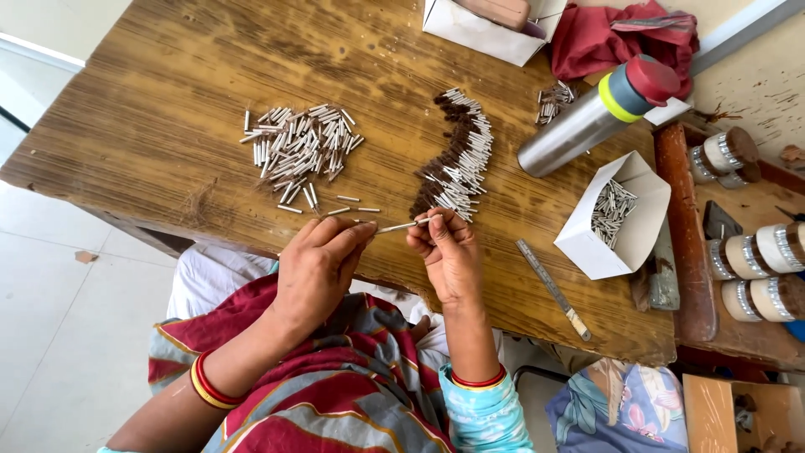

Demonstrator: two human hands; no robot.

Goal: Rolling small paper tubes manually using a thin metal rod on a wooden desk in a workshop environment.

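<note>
Head view: a thin metal tube point(396, 226) is pinched at both ends, left hand point(314, 268) closed on one end, right hand point(449, 252) on the other, at the table's point(168, 126) near edge. Its long axis runs left-right. A row of tufted tubes point(457, 159) lies just beyond the right hand, loose tubes point(298, 147) beyond the left. Open wood is seen between them.

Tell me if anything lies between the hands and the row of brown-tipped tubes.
Nothing visible does. The left hand and right hand pinch one thin metal tube, and bare table separates them from the brown-tipped row.
</note>
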